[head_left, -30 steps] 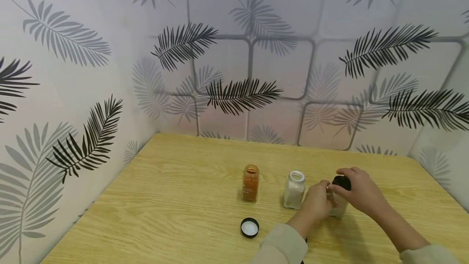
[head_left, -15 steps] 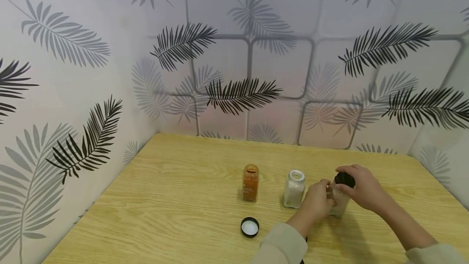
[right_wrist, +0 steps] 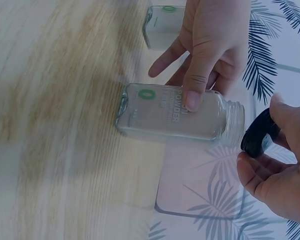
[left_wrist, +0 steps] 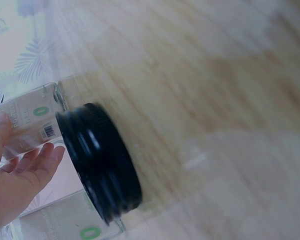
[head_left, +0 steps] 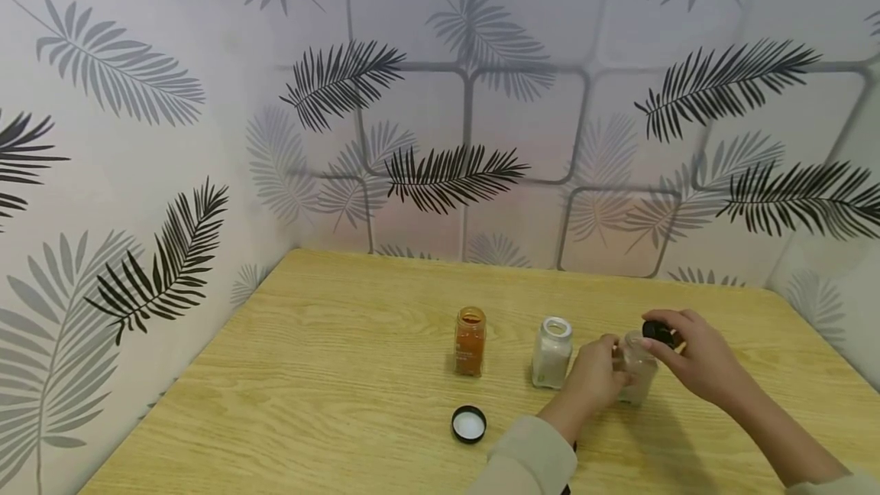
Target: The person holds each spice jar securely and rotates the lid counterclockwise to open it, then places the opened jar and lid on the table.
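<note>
My left hand [head_left: 596,382] grips a clear square glass jar [right_wrist: 155,117] of pale powder, thumb across its printed label. The jar stands upright on the table, and its threaded neck is bare. Between the thumb and fingers of my right hand [head_left: 697,354] is a black screw lid [right_wrist: 260,132], tilted just off the jar's mouth. Left of the left hand stands a similar uncapped jar [head_left: 552,357] with pale contents. In the left wrist view another black lid [left_wrist: 100,162] looms close to the camera.
An uncapped jar of orange-red powder [head_left: 470,346] stands farther left on the wooden table [head_left: 330,357]. In front of it lies an upturned black lid [head_left: 469,425] with a white liner. Leaf-patterned walls [head_left: 426,121] border the table behind and to the left.
The black lid has come off the jar and moved right with my right hand, exposing the jar's neck. My left hand stays in place around the jar.
</note>
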Action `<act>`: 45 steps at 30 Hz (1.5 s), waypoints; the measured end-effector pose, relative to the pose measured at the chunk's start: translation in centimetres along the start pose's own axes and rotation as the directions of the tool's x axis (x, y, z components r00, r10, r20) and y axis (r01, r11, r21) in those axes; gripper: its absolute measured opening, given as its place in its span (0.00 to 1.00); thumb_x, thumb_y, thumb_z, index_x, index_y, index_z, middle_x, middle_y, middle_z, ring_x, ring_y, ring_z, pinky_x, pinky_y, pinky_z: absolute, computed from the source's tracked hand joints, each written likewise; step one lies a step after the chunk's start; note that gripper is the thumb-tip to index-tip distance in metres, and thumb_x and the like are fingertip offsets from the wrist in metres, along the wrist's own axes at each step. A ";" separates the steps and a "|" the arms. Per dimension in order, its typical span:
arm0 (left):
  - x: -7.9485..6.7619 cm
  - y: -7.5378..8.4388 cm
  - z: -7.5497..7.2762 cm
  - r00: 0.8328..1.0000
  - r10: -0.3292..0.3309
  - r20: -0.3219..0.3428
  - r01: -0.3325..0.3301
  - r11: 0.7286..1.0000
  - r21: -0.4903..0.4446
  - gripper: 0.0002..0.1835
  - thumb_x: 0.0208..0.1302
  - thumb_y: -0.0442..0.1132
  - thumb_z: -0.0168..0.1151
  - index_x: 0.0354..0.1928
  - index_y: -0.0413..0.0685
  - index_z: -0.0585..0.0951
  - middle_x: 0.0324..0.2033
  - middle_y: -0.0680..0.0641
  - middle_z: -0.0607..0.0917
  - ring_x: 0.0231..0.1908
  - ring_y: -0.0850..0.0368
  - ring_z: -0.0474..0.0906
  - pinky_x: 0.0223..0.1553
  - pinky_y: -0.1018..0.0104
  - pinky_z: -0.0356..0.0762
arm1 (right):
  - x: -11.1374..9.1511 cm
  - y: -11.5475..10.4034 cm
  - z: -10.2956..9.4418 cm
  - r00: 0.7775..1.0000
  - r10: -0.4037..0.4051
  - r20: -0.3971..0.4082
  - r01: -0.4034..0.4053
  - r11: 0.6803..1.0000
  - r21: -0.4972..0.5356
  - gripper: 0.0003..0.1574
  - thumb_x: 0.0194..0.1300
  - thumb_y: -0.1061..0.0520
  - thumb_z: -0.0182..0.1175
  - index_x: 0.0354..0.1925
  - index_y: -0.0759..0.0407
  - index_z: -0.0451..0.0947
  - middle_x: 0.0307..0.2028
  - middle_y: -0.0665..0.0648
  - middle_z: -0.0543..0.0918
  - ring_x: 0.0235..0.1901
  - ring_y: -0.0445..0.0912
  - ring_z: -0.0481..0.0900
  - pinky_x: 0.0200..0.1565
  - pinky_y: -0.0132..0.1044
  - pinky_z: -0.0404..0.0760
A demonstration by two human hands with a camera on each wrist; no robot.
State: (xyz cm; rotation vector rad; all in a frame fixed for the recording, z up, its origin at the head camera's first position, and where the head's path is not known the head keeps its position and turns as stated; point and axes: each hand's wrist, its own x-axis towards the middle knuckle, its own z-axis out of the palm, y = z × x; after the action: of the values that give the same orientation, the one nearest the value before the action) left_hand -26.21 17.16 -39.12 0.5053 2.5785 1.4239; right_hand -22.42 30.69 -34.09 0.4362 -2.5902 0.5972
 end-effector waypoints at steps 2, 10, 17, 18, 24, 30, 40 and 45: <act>0.0 0.0 -0.1 1.000 0.008 -0.005 -0.008 1.000 0.017 0.25 0.55 0.37 0.66 0.57 0.49 0.73 0.49 0.53 0.81 0.47 0.65 0.79 0.43 0.77 0.77 | -0.2 0.1 0.0 1.000 0.007 -0.007 -0.007 1.000 0.011 0.21 0.57 0.59 0.65 0.47 0.68 0.75 0.35 0.63 0.76 0.27 0.34 0.69 0.24 0.29 0.71; -0.2 0.1 -0.2 1.000 -0.004 -0.010 0.004 1.000 0.023 0.25 0.55 0.40 0.67 0.56 0.50 0.73 0.49 0.54 0.81 0.47 0.65 0.79 0.44 0.75 0.77 | -1.5 0.2 -0.4 0.995 0.099 0.030 -0.100 0.994 0.052 0.27 0.55 0.57 0.67 0.49 0.71 0.72 0.36 0.64 0.78 0.25 0.30 0.73 0.25 0.28 0.76; -0.2 0.1 -0.2 1.000 -0.011 -0.015 0.011 1.000 0.022 0.22 0.54 0.40 0.67 0.53 0.52 0.75 0.48 0.55 0.81 0.47 0.65 0.78 0.44 0.74 0.77 | -2.9 0.3 -0.3 0.982 0.165 0.094 -0.175 0.979 0.107 0.29 0.52 0.57 0.69 0.47 0.71 0.68 0.37 0.64 0.78 0.26 0.29 0.76 0.26 0.29 0.79; -0.2 0.1 -0.2 1.000 -0.011 -0.014 0.012 1.000 0.023 0.22 0.54 0.40 0.67 0.53 0.53 0.75 0.48 0.55 0.81 0.47 0.65 0.78 0.44 0.74 0.77 | -3.1 0.3 -0.2 0.980 0.172 0.101 -0.183 0.977 0.111 0.29 0.52 0.57 0.69 0.46 0.71 0.68 0.37 0.63 0.78 0.26 0.29 0.76 0.26 0.29 0.78; -0.1 0.0 -0.2 1.000 0.008 -0.021 -0.006 0.998 0.057 0.23 0.54 0.42 0.67 0.53 0.51 0.75 0.48 0.55 0.81 0.48 0.65 0.78 0.45 0.75 0.76 | -4.0 0.3 0.2 0.972 0.197 0.127 -0.212 0.970 0.116 0.29 0.50 0.57 0.70 0.43 0.68 0.67 0.37 0.62 0.77 0.26 0.28 0.76 0.26 0.29 0.78; -0.2 0.1 -0.2 0.999 0.024 -0.028 -0.022 0.997 0.080 0.23 0.53 0.43 0.68 0.53 0.51 0.75 0.48 0.54 0.82 0.48 0.65 0.78 0.45 0.75 0.76 | -4.8 0.3 1.2 0.980 0.166 0.107 -0.180 0.975 0.133 0.26 0.46 0.59 0.72 0.39 0.65 0.69 0.32 0.54 0.78 0.27 0.26 0.72 0.27 0.28 0.78; -0.2 0.1 -0.1 1.000 0.002 -0.022 0.000 0.998 0.056 0.24 0.54 0.42 0.68 0.54 0.51 0.74 0.48 0.54 0.82 0.48 0.65 0.78 0.45 0.76 0.76 | -6.1 0.8 2.4 0.978 0.101 0.181 -0.133 0.975 0.176 0.22 0.46 0.60 0.72 0.36 0.61 0.70 0.31 0.48 0.77 0.28 0.26 0.73 0.28 0.28 0.78; -0.2 0.2 -0.1 1.000 -0.007 -0.026 0.009 0.998 0.070 0.24 0.53 0.43 0.68 0.53 0.51 0.75 0.47 0.55 0.82 0.48 0.65 0.78 0.45 0.76 0.76 | -6.8 1.4 2.9 0.967 -0.004 0.255 -0.064 0.964 0.260 0.21 0.48 0.62 0.70 0.37 0.61 0.69 0.33 0.49 0.78 0.31 0.26 0.73 0.30 0.27 0.78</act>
State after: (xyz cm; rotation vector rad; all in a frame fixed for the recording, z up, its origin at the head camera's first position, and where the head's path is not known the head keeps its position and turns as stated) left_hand -26.00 17.10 -38.87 0.4888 2.6554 1.3505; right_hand -18.24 31.84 -40.22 0.5950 -2.7705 0.9650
